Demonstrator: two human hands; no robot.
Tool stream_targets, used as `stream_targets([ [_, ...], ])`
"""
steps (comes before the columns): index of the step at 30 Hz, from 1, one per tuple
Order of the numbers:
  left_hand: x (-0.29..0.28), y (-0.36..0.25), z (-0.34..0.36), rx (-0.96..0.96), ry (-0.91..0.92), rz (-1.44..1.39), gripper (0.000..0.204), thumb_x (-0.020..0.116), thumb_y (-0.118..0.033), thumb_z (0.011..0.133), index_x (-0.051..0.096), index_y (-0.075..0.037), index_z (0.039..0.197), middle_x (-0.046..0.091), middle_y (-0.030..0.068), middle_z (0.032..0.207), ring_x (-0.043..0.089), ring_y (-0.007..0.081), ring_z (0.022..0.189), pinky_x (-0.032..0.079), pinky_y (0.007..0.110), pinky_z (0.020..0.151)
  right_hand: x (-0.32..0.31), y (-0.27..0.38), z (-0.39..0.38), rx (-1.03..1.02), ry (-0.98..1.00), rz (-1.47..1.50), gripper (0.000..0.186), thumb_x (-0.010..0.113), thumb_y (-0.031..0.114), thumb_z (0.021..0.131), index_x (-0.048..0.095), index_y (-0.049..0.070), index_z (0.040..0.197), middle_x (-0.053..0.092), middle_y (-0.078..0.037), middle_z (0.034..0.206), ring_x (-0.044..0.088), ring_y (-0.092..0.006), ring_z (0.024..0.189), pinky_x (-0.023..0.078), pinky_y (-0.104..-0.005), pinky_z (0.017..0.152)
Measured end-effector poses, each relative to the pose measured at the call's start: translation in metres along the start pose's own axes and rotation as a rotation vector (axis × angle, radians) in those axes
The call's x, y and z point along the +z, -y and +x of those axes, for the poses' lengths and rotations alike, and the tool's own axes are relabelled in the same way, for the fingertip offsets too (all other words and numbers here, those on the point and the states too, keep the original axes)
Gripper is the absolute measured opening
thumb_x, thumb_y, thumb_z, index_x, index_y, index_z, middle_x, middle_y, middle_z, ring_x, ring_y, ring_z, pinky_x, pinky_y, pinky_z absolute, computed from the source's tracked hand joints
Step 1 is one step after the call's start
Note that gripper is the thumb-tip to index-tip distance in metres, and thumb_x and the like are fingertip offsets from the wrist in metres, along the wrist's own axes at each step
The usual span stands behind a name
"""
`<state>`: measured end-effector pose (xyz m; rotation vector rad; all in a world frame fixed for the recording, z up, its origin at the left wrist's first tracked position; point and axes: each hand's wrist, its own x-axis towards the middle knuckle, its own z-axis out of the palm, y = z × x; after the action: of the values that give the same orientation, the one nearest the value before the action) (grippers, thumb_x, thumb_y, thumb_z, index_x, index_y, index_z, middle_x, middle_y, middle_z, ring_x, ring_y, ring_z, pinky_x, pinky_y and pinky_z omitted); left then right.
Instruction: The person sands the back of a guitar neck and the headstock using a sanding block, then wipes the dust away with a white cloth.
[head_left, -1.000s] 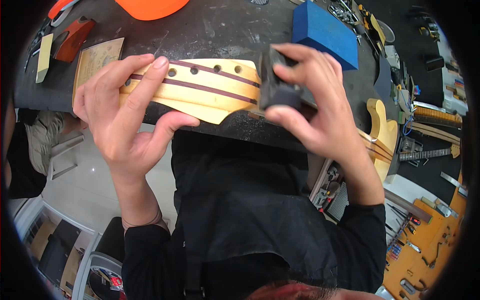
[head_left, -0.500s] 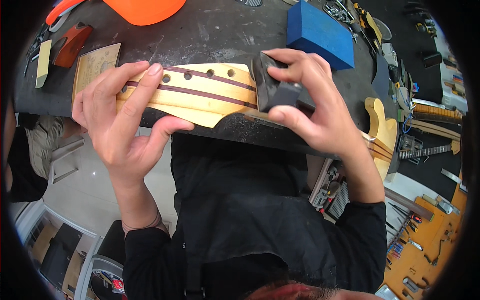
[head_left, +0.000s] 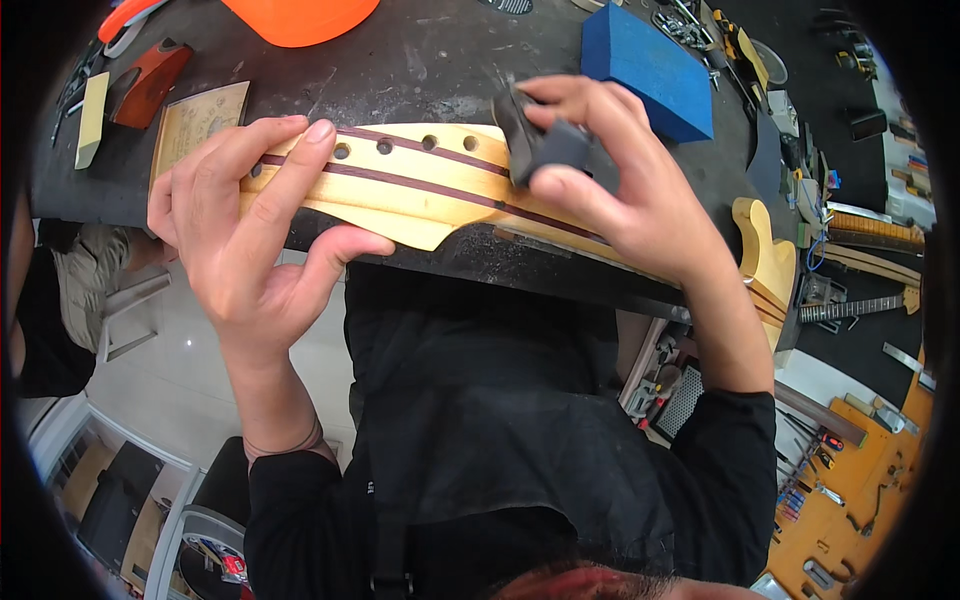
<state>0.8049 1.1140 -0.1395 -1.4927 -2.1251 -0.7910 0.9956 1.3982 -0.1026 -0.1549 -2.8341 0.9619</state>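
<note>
The striped wooden headstock (head_left: 410, 185) is being held over the near edge of the workbench (head_left: 440, 60), its far end being gripped by the left hand (head_left: 235, 230), with fingers being laid over the face and the thumb being kept by the lower edge. By the right hand (head_left: 635, 190), the dark sanding block (head_left: 514, 135) is being pinched between curled fingers and thumb. Compared with half a second ago, the block is being carried upward and tipped, so more of the striped neck (head_left: 560, 222) is being exposed below it. The rubbing is apparently being shifted toward the upper side of the neck joint; whether firm contact is being kept cannot be told. The headstock is being held nearly unmoved.
</note>
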Motion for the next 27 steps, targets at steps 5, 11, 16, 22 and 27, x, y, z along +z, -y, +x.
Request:
stream_targets([
  [5, 0.002, -0.002, 0.0, 0.003, -0.002, -0.01, 0.078, 0.087, -0.063, 0.08, 0.085, -0.007, 0.134, 0.08, 0.0094, 0.132, 0.07, 0.0271, 0.12, 0.041, 0.042, 0.112, -0.004, 0.0, 0.005, -0.14, -0.005, -0.114, 0.049, 0.085, 0.038, 0.1, 0.07, 0.004, 0.13, 0.071, -0.017, 0.143, 0.065, -0.0369, 0.134, 0.035, -0.0524, 0.127],
  [11, 0.002, 0.001, -0.004, -0.009, -0.004, -0.005, 0.078, 0.087, -0.063, 0.08, 0.085, -0.007, 0.135, 0.08, 0.009, 0.133, 0.07, 0.0271, 0.12, 0.04, 0.042, 0.113, -0.019, 0.011, -0.016, -0.216, 0.05, -0.208, 0.053, 0.09, 0.038, 0.094, 0.07, 0.003, 0.128, 0.07, -0.018, 0.143, 0.066, -0.0382, 0.13, 0.038, -0.053, 0.124],
  [16, 0.001, 0.002, -0.001, -0.013, -0.004, -0.001, 0.078, 0.087, -0.063, 0.08, 0.085, -0.008, 0.135, 0.08, 0.008, 0.133, 0.07, 0.0262, 0.12, 0.04, 0.042, 0.113, -0.004, 0.009, 0.002, -0.252, -0.052, -0.302, 0.059, 0.091, 0.041, 0.09, 0.07, 0.002, 0.128, 0.069, -0.022, 0.152, 0.065, -0.0425, 0.134, 0.037, -0.0533, 0.125],
  [22, 0.002, -0.001, -0.002, -0.003, -0.006, 0.004, 0.078, 0.087, -0.063, 0.08, 0.084, -0.008, 0.136, 0.08, 0.0076, 0.134, 0.07, 0.0262, 0.121, 0.04, 0.042, 0.114, -0.004, 0.026, -0.024, -0.257, -0.078, -0.314, 0.055, 0.094, 0.039, 0.086, 0.069, 0.005, 0.122, 0.069, -0.02, 0.145, 0.067, -0.0387, 0.127, 0.041, -0.0525, 0.119],
  [27, 0.001, 0.002, -0.003, -0.005, -0.001, 0.009, 0.078, 0.087, -0.064, 0.08, 0.084, -0.009, 0.136, 0.08, 0.0071, 0.134, 0.07, 0.0262, 0.122, 0.04, 0.042, 0.114, 0.001, 0.023, -0.011, -0.249, -0.125, -0.331, 0.053, 0.094, 0.036, 0.086, 0.069, 0.006, 0.122, 0.069, -0.019, 0.144, 0.066, -0.0394, 0.128, 0.042, -0.0526, 0.118],
])
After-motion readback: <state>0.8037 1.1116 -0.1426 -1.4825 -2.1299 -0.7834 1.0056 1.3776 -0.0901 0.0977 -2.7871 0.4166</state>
